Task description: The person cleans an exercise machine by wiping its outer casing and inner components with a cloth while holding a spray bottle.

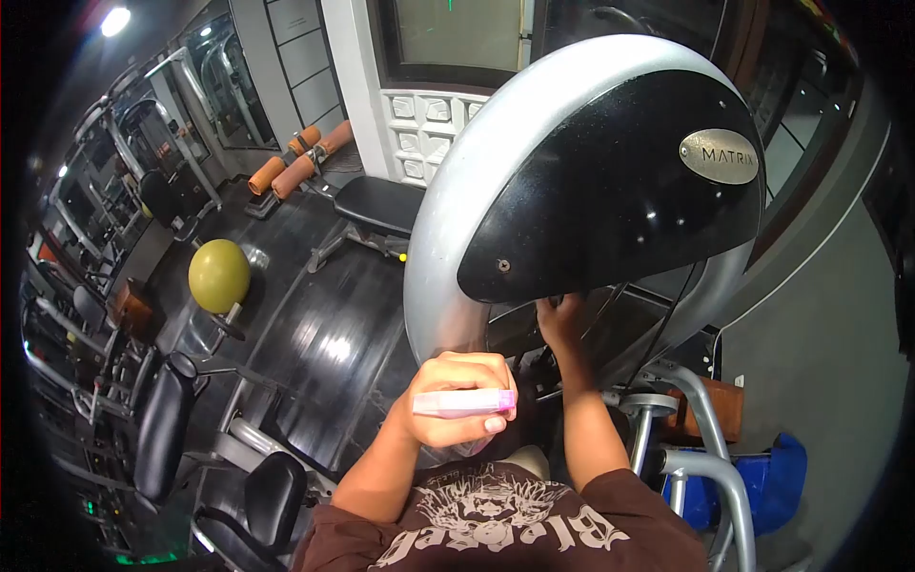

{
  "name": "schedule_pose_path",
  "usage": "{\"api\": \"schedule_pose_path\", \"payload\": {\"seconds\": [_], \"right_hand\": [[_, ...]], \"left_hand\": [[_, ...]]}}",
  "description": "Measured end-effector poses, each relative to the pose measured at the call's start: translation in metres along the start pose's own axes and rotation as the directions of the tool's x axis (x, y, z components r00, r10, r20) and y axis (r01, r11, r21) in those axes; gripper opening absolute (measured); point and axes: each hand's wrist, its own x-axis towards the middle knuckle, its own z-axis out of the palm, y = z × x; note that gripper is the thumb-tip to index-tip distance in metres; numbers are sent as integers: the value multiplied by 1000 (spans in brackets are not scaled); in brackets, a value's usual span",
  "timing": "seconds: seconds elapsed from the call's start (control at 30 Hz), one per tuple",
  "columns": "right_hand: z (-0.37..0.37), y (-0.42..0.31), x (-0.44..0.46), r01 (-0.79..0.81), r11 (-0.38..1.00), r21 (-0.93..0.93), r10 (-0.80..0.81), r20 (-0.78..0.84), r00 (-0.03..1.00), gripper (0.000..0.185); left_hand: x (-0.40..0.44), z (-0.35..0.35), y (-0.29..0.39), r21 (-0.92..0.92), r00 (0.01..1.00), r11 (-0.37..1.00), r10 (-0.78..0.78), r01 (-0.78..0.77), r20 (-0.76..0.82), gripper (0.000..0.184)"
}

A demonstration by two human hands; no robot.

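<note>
My left hand [460, 377] is closed around a spray bottle, whose pale head [457, 402] ends in a pink nozzle pointing right. Most of the bottle is hidden below the fist. My right hand [562, 319] reaches in under the lower edge of a large black machine cover [600, 200] marked MATRIX. Its fingers are partly hidden there, and whether they hold anything does not show. A thick silver curved frame [443, 219] rings the black cover in front of me.
A padded black bench [379, 205] and orange foam rollers [291, 167] stand at the back left. A yellow-green exercise ball [219, 275] is on the left. Nearby are a black seat pad [167, 429], a blue object [786, 486] and silver tubing [710, 477] at right.
</note>
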Motion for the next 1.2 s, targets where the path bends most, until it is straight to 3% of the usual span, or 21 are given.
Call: {"api": "schedule_pose_path", "payload": {"seconds": [0.03, 0.13, 0.23, 0.27, 0.33, 0.4, 0.43, 0.5, 0.57, 0.6, 0.67, 0.7, 0.73, 0.8, 0.9, 1.0, 1.1, 1.13, 1.17, 1.2], "right_hand": [[5, 7, -11, -92, 995, 35, 91, 28, 995, 45], [21, 46, -39, -164, 981, 98, 154, 106, 982, 44], [20, 38, -38, -28, 1000, 2, 28, 7, 1000, 39], [20, 46, -31, -20, 995, 94, 16, 46, 999, 38], [5, 27, -2, 34, 997, 73, -36, 26, 999, 35], [-18, -11, 38, 287, 940, -186, -292, -1, 956, 36], [-29, -30, 61, 474, 775, -419, -508, 33, 861, 38], [-47, -41, 89, 419, 852, -313, -379, 184, 907, 41], [-50, -36, 93, 488, 793, -364, -443, 205, 873, 44], [-43, -27, 87, 569, 678, -465, -566, 165, 808, 45], [-25, -18, 65, 490, 791, -367, -517, 27, 855, 44], [-13, -20, 44, 301, 945, -127, -307, -32, 951, 42], [-4, -15, 21, 73, 989, 128, -70, -31, 997, 41], [30, 61, -21, -202, 965, 165, 178, 149, 973, 38], [47, 102, -71, -370, 888, 274, 320, 211, 924, 38], [39, 91, -58, -299, 948, 112, 271, 209, 939, 39], [32, 77, -25, -113, 978, 174, 88, 145, 985, 43], [19, 43, 1, 135, 986, 94, -135, -11, 991, 45], [3, 4, 29, 356, 934, -23, -356, -143, 924, 48], [-13, -11, 49, 452, 858, -244, -480, -65, 875, 50]], "left_hand": [[0, -1, 0, -4, 1000, 1000, 3, -3, 4, 10], [-1, 2, 1, 24, 1000, 1000, -19, 19, -4, 11], [-2, 1, 4, 61, 999, 997, -38, 38, -3, 14], [-3, 1, 4, 57, 999, 998, -38, 38, -5, 15], [-1, 1, 3, 64, 1000, 998, -24, 24, -3, 16], [0, 1, 1, 40, 1000, 999, -7, 7, -1, 10], [0, 0, 0, 30, 1000, 1000, -1, 1, 1, 8], [-1, 1, -1, 38, 1000, 999, 2, -2, -8, 11], [-1, 3, -2, 43, 1000, 999, 10, -9, -19, 17], [-1, 3, -2, 40, 1000, 999, 7, -6, -23, 17], [-1, 4, -2, 35, 999, 999, 5, -3, -36, 17], [0, 4, -2, 40, 999, 999, 5, -4, -33, 17], [-1, 3, -1, 46, 1000, 999, 4, -2, -30, 17], [-1, 1, -1, 50, 1000, 999, 3, -2, -23, 17], [-2, 2, -2, 33, 1000, 999, 1, -1, -23, 17], [-2, 2, 0, 40, 1000, 999, 0, 1, -20, 16], [0, -1, 3, 48, 1000, 999, 8, -8, 0, 16], [1, -1, 3, 34, 1000, 999, 12, -12, -3, 16], [0, 0, 3, 16, 1000, 1000, 12, -12, -7, 15], [-1, -1, 1, 22, 1000, 1000, 1, -1, 0, 16]]}}
